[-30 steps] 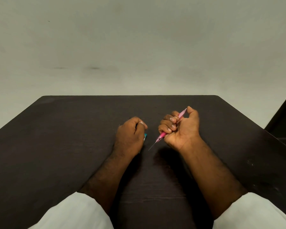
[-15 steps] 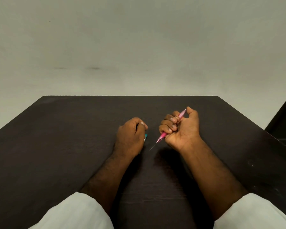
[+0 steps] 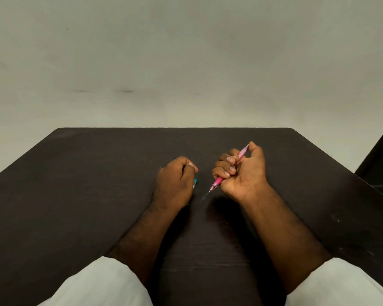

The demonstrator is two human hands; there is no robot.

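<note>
My right hand (image 3: pixel 243 173) grips a pink syringe (image 3: pixel 218 182) in a fist, thumb against its plunger end at the top. Its thin needle points down and left toward the dark table (image 3: pixel 75 195). My left hand (image 3: pixel 175 180) rests on the table as a fist a short way left of the needle. Its fingers are curled round a small teal object (image 3: pixel 195 182), of which only an edge shows at the hand's right side.
The table's far edge runs across the middle of the view in front of a plain pale wall (image 3: pixel 186 62). A dark piece of furniture (image 3: pixel 380 160) stands at the right. White sleeves (image 3: pixel 97 283) cover both forearms near the bottom.
</note>
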